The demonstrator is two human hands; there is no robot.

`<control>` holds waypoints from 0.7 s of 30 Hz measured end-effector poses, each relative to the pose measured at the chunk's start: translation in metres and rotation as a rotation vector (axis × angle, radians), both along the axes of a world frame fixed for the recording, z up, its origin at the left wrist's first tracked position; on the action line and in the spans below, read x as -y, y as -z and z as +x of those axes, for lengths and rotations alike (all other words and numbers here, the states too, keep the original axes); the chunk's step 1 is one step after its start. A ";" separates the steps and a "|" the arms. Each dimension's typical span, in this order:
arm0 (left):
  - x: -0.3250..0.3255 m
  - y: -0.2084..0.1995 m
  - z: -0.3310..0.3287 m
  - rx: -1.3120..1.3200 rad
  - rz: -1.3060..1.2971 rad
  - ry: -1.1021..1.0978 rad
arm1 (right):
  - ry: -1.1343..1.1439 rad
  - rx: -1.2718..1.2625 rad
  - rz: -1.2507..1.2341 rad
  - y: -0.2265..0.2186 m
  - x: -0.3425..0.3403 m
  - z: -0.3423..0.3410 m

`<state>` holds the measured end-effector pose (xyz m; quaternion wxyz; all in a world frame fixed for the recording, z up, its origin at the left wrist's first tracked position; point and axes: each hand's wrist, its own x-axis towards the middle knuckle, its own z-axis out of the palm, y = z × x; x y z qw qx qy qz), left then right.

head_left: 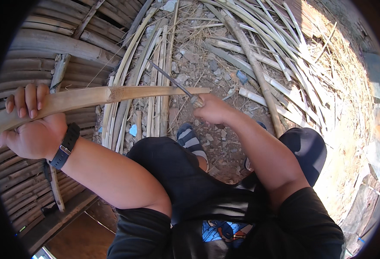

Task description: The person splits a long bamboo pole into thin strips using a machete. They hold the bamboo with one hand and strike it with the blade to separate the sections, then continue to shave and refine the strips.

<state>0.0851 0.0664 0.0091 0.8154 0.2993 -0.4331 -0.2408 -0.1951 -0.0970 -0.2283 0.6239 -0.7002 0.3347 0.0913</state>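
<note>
My left hand (36,125) is wrapped round the wide end of a long split bamboo strip (82,97), with a dark watch on that wrist. The strip runs nearly level to the right, has a raised node midway and narrows toward its far end. My right hand (213,108) is closed on the handle of a knife (170,77). Its narrow dark blade points up and left and crosses the strip near the narrow end. Whether the edge bites into the bamboo cannot be seen. The strip's tip lies just above my right knuckles.
A bamboo-slat wall (30,64) stands close at my left. Split bamboo pieces (159,86) lie ahead on the stony ground (194,64). More long strips and a thick pole (254,64) lie ahead and to the right. My feet, in striped footwear (190,140), are below.
</note>
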 end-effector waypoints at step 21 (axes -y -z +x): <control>0.017 -0.011 -0.024 0.018 0.020 0.183 | 0.200 0.344 -0.002 0.012 -0.048 0.019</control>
